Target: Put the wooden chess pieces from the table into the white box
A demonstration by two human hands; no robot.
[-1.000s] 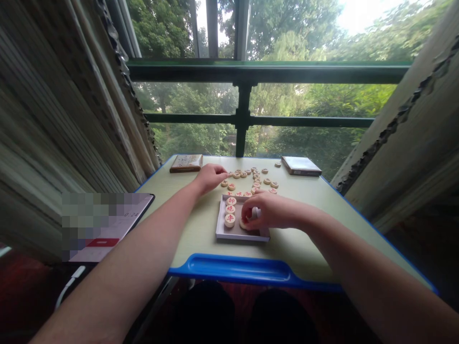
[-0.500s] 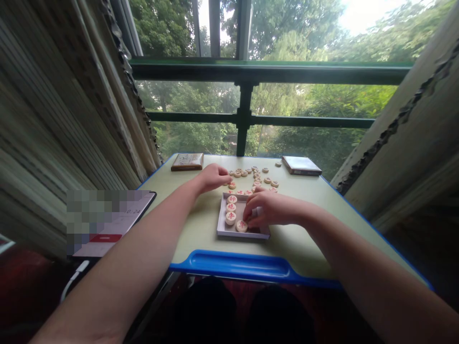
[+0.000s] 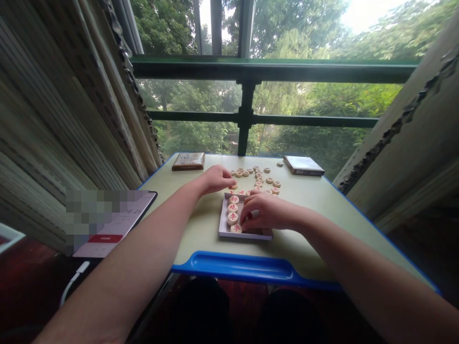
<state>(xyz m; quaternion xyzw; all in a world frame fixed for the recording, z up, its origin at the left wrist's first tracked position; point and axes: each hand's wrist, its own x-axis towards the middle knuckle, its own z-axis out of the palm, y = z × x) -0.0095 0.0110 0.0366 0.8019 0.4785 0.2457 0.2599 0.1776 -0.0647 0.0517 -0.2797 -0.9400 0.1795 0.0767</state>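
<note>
Head view: my right hand (image 3: 267, 212) curls narrowly inside the tray (image 3: 247, 237), my left hand (image 3: 216, 179) cupped by the chess pieces (image 3: 256, 177) beyond it, any hold unclear

My right hand (image 3: 268, 212) is over the white tray (image 3: 251, 236), with its wall below my fingers and upright xiangqi pieces (image 3: 233, 209) just left. Loose pieces (image 3: 260, 177) crowd ahead. Bare tabletop (image 3: 304, 243) leaves me room right of it; my left hand (image 3: 215, 179) has open table on its left, up to the tablet (image 3: 114, 234).
</note>
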